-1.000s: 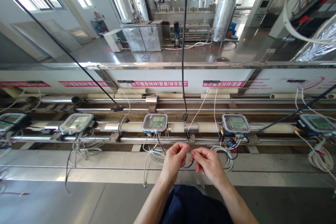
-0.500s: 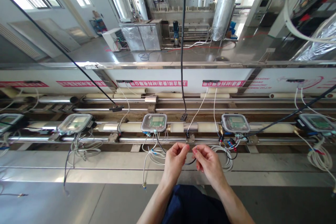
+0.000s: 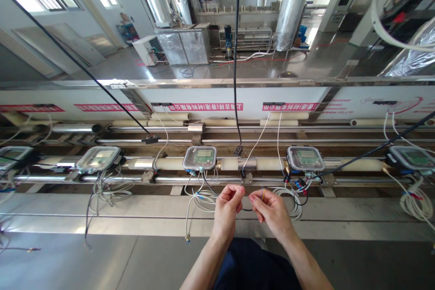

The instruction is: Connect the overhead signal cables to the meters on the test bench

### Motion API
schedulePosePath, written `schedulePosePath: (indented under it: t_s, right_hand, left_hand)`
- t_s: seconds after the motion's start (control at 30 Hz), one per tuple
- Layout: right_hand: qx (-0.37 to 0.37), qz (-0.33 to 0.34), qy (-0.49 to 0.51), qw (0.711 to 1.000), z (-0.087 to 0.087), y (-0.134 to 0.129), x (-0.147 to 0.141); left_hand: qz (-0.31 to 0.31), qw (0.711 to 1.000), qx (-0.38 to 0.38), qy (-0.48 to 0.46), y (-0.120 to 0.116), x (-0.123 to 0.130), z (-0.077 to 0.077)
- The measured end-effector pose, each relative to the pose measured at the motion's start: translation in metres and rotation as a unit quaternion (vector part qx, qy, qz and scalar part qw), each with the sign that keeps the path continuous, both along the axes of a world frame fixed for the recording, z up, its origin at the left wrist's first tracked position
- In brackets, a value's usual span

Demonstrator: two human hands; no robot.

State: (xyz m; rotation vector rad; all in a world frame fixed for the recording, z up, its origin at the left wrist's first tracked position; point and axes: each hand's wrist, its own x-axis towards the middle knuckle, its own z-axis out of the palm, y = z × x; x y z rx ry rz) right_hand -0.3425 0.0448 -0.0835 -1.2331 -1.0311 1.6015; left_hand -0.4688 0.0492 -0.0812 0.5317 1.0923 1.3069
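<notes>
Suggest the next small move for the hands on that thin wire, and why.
Probably draw the left hand gently along the thin dark wire to straighten it, the right hand holding firm. Both seem to pinch it, and the blue and yellow wires stand apart by the right hand's fingers.

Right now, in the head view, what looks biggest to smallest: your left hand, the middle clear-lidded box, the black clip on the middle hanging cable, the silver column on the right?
1. Silver column
2. Left hand
3. Clear-lidded box
4. Black clip
</notes>
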Motion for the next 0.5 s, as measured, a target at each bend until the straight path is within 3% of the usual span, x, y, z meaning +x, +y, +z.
schedulePosePath:
  t_s: [0.17,0.33,0.5]
  right_hand:
    - [-0.007,-0.019,-0.016,1.0,-0.005,-0.002,0.003]
    - [-0.007,-0.034,-0.013,0.999,-0.004,-0.003,0.002]
    - [-0.002,-0.021,-0.027,0.999,0.0,-0.002,0.003]
  left_hand:
    - [0.035,0.999,0.018,0.036,0.005,-0.012,0.001]
    - [-0.082,0.989,-0.008,0.121,0.003,-0.015,0.006]
    - [-0.096,0.983,0.015,0.155,0.001,-0.012,0.006]
